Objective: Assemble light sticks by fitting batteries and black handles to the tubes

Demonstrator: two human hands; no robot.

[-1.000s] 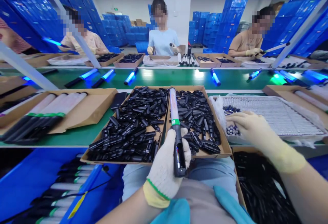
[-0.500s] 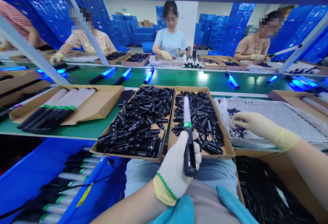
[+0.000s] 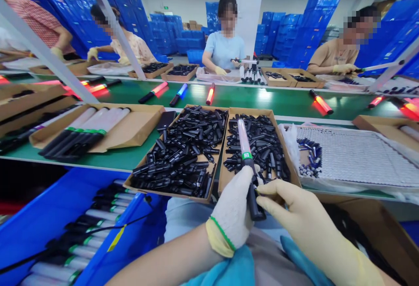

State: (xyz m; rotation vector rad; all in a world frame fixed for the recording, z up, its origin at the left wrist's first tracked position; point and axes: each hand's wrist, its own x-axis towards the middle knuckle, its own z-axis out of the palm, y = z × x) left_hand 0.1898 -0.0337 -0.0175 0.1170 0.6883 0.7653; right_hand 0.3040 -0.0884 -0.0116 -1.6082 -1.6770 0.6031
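Observation:
My left hand [image 3: 233, 209], in a white knit glove over a yellow one, is wrapped round the black handle of a light stick [image 3: 245, 146]. The stick has a whitish tube and a green band and points up and away from me. My right hand [image 3: 288, 203], in a thin yellowish glove, has thumb and fingers closed together at the handle's open side; what they hold is hidden. Right of the stick is a plastic-lined tray of batteries [image 3: 356, 159], with several loose blue-and-silver ones at its left end. Beneath the stick's tube lies a cardboard tray [image 3: 223, 181] of black plastic parts.
Another cardboard tray [image 3: 131, 186] of black parts stands left. Farther left, a cardboard box [image 3: 140, 124] holds several light sticks. A blue bin [image 3: 108, 251] of sticks is below left. Glowing sticks lie on the green belt [image 3: 275, 100]; co-workers sit beyond it under a slanted metal frame [image 3: 119, 37].
My right hand has moved left from the battery tray to the stick's handle. My left hand keeps its hold. Most sticks on the belt have turned from blue to red.

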